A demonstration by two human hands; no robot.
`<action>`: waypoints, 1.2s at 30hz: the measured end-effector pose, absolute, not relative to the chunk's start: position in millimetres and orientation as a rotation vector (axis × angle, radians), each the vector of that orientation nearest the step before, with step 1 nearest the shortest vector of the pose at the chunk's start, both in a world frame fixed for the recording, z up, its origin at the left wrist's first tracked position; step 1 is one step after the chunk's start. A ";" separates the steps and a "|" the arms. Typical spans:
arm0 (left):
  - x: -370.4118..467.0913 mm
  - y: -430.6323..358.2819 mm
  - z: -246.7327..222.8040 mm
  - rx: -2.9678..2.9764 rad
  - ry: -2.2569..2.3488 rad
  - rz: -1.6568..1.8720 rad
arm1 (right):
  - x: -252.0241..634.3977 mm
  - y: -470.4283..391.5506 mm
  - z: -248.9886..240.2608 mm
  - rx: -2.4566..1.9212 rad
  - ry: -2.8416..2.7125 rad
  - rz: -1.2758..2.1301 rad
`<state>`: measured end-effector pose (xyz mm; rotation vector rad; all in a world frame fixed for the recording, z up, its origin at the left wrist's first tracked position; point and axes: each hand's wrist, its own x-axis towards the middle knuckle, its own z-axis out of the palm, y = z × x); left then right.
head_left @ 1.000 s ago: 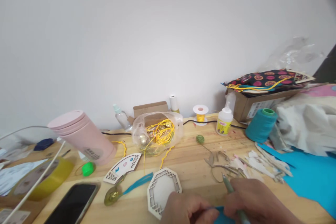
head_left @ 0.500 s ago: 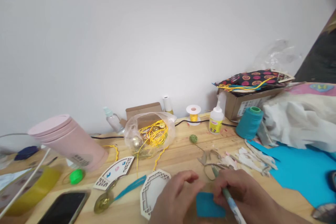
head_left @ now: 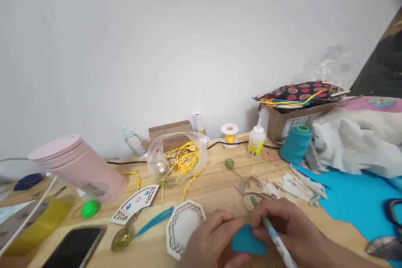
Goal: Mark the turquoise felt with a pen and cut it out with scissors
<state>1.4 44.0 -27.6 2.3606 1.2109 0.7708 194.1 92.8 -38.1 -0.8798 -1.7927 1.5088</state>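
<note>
My right hand (head_left: 282, 228) is closed round a pen (head_left: 274, 236) with a green end and a patterned barrel, which slants across the fingers. A small blue piece (head_left: 248, 240) lies between my two hands. The fingers of my left hand (head_left: 213, 238) are bent and pressed together at its left edge, gripping it; the fingertips of my right hand touch its right side. Just left of my left hand is an octagonal wooden frame (head_left: 172, 234) with a lattice border and a yellow cord.
A phone (head_left: 75, 247), yellow tape roll (head_left: 47, 228) and pink cup (head_left: 91, 171) stand left. Behind are a bag of yellow cord (head_left: 185, 159) and a glue bottle (head_left: 256, 142). Right are teal thread (head_left: 296, 144), paper scraps (head_left: 292, 188) and a blue sheet (head_left: 348, 199).
My left hand has moved right and now holds the blue piece, which is raised and tilted. The pen stays in my right hand. The view has shifted slightly.
</note>
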 end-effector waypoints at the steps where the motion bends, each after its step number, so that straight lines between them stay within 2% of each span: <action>1: 1.9 43.9 -27.1 2.362 1.219 0.747 | 194.5 92.5 -38.2 -0.877 -1.821 1.472; 8: 4.1 40.3 -35.2 2.366 1.374 0.614 | 195.0 95.2 -36.1 -0.863 -2.030 1.172; 19: 7.2 38.2 -31.0 2.221 1.453 0.527 | 199.2 93.5 -37.6 -0.881 -2.158 1.024; 36: 9.8 38.4 -22.1 2.135 1.446 0.660 | 201.9 93.2 -40.9 -0.808 -2.142 1.095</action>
